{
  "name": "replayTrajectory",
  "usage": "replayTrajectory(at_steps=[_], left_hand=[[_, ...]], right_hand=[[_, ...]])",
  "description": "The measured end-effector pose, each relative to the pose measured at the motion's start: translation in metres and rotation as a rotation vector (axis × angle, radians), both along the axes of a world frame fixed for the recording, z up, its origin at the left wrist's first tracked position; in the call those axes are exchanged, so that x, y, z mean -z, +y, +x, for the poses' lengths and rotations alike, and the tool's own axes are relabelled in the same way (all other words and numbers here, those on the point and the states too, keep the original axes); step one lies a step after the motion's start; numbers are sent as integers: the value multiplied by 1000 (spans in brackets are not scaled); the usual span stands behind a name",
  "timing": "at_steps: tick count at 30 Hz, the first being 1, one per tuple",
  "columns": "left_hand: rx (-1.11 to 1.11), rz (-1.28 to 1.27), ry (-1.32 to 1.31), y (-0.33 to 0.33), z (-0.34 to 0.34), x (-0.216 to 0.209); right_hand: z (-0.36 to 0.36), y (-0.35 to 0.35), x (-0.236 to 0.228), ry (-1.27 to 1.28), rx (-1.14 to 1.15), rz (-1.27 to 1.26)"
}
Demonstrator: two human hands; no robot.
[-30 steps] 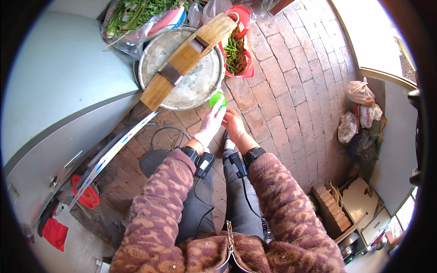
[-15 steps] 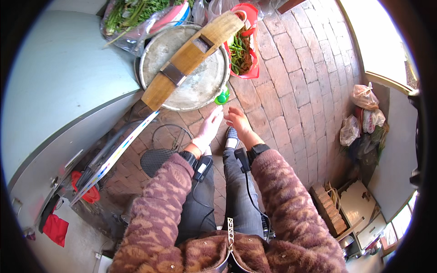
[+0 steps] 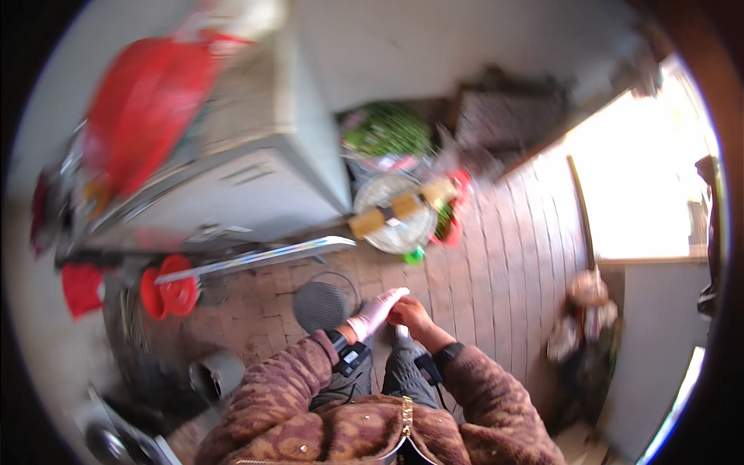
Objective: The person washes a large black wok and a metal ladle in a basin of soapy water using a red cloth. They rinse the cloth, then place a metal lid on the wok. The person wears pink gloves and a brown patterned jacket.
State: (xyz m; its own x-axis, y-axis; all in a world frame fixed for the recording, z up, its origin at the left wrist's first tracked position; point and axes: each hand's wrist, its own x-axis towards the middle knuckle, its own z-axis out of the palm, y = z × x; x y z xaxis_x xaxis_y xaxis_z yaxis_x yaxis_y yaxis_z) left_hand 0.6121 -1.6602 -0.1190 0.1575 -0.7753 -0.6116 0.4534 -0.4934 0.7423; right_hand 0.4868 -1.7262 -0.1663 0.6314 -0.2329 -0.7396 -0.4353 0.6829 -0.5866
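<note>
At the far left, a big red bag (image 3: 151,112) is seen, all blurred. Next, two red round things (image 3: 179,287) are seen, one just beside the other, by the end of a long thin strip (image 3: 267,259). Then a dark round mat (image 3: 321,304) is seen on the brick floor (image 3: 260,314).

The left hand (image 3: 377,311) is held flat, with its fingers straight, and nothing is seen in it. Above it, a wooden plank (image 3: 405,205) is laid across a round grey lid (image 3: 404,235). The right hand (image 3: 412,315) is held close by, with its fingers bent; whether something is gripped there cannot be told. It cannot be told if the hands are touching.

The green thing (image 3: 415,255) is found at the lid's near edge, well apart from both hands. It would seem best for both hands to be kept loose and slow, so that nothing gets bumped.
</note>
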Motion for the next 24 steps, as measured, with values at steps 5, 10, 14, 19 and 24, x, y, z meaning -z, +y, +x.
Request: replayTrajectory(at_steps=[5, 10, 14, 19, 24], left_hand=[[-341, 34, 15, 88, 23, -128], [-909, -103, 101, 205, 11, -200], [-1136, -243, 95, 321, -17, -225], [-1387, -500, 178, 444, -35, -236], [-1544, -517, 56, 626, -68, -236]], right_hand=[[56, 43, -101, -198, -222, 76], [106, 132, -168, -355, -621, 76], [128, 234, -209, -387, -977, -19], [162, 370, -234, -376, -1361, -94], [151, 570, -235, -439, -1548, -40]])
